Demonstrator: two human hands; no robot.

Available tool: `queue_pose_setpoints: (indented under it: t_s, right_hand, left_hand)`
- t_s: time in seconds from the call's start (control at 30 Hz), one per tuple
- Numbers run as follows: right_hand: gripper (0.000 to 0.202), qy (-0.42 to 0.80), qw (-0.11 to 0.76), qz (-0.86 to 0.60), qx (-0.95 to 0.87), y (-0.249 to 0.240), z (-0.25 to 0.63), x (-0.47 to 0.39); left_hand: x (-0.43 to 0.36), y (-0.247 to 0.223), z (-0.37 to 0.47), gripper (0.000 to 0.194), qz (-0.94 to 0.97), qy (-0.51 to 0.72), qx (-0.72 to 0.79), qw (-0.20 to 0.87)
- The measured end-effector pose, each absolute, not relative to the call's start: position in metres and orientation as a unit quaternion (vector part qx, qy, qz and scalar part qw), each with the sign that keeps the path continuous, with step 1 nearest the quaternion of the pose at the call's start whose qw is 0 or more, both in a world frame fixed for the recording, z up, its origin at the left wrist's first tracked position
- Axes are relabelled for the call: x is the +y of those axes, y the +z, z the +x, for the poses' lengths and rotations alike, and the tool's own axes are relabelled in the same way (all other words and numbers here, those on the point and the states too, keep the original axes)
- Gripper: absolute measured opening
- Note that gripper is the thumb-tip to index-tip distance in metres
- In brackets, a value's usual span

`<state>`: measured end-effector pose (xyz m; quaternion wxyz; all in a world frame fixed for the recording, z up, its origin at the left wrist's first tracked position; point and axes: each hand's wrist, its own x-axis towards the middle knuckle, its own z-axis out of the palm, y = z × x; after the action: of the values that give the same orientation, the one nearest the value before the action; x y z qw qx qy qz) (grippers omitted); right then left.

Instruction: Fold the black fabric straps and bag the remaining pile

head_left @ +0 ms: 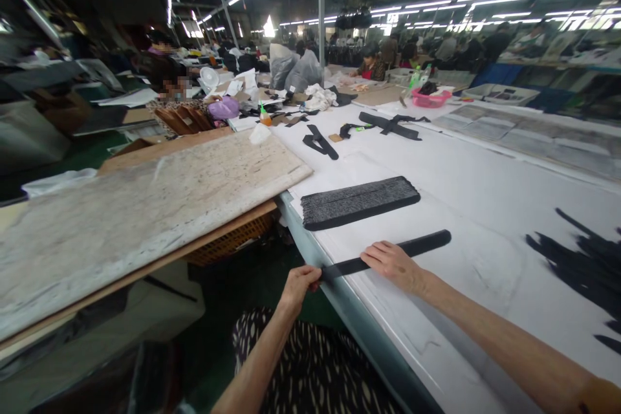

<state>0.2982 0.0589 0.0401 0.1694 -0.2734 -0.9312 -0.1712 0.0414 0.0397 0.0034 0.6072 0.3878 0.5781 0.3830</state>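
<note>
I have one long black strip (427, 243) in hand, lying on the near side of the stack (361, 200), apart from it and running roughly alongside. My left hand (301, 281) pinches the strip's left end between thumb and forefinger, at the table's edge, the other fingers curled in. My right hand (394, 265) lies across the strip, fingers close together; I cannot tell whether its thumb grips or only rests.

To handle this well, I'd have the left pinch light and level with the white table (485, 194), and the right fingers flat, so the strip lies straight without puckering or twisting.

The strip looks like smooth, matte, thin cloth, with a rounded right end. The stack is a long, low block, its top flecked grey and grainy, its near side dark and its left end uneven. Left of the stack is a pale, stained board (145, 194) with a worn, mottled face. Right of the stack, a dark heap (582, 265) shows ragged, finger-like tips. Beyond the stack sits a glossy pink basket (431, 98).
</note>
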Motion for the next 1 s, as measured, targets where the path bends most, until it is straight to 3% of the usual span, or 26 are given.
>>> queue_pose_setpoints:
  t_s: [0.3, 0.53, 1.0]
  right_hand:
    - [0.024, -0.173, 0.161, -0.280, -0.931, 0.041, 0.306, 0.054]
    - [0.022, -0.210, 0.092, -0.237, -0.944, 0.043, 0.276, 0.056]
    - [0.023, -0.168, 0.120, -0.262, -0.943, 0.046, 0.290, 0.049]
  left_hand:
    - [0.036, -0.038, 0.011, 0.029, 0.347, 0.371, 0.636, 0.582]
    - [0.028, -0.074, -0.008, 0.033, 0.295, 0.374, 0.654, 0.588]
    - [0.014, -0.074, -0.022, 0.034, 0.283, 0.401, 0.586, 0.645]
